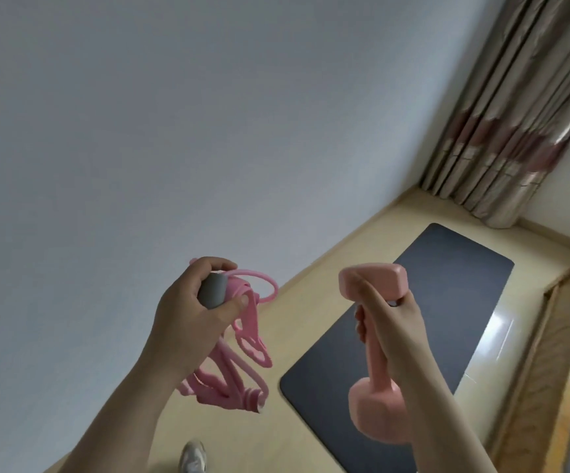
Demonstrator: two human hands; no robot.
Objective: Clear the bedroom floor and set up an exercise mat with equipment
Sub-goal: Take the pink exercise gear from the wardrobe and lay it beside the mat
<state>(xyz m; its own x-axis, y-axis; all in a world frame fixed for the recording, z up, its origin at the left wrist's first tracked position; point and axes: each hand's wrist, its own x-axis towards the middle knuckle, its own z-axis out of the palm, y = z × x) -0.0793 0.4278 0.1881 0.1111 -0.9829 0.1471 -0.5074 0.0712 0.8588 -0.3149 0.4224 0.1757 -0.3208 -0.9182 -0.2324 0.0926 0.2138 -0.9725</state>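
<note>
A dark grey exercise mat lies flat on the pale wooden floor, stretching from the lower middle toward the curtain. My left hand grips the grey foam handle of a pink resistance band; its pink tubes and foot loops dangle below the hand. My right hand holds a pink dumbbell by its shaft, upright, one head above the fingers and one below. Both hands are raised above the floor, left of and over the mat's near end.
A plain white wall fills the left and top. Striped beige and dark red curtains hang at the top right corner. A wooden bed frame edge runs along the mat's right side. A white shoe shows at the bottom.
</note>
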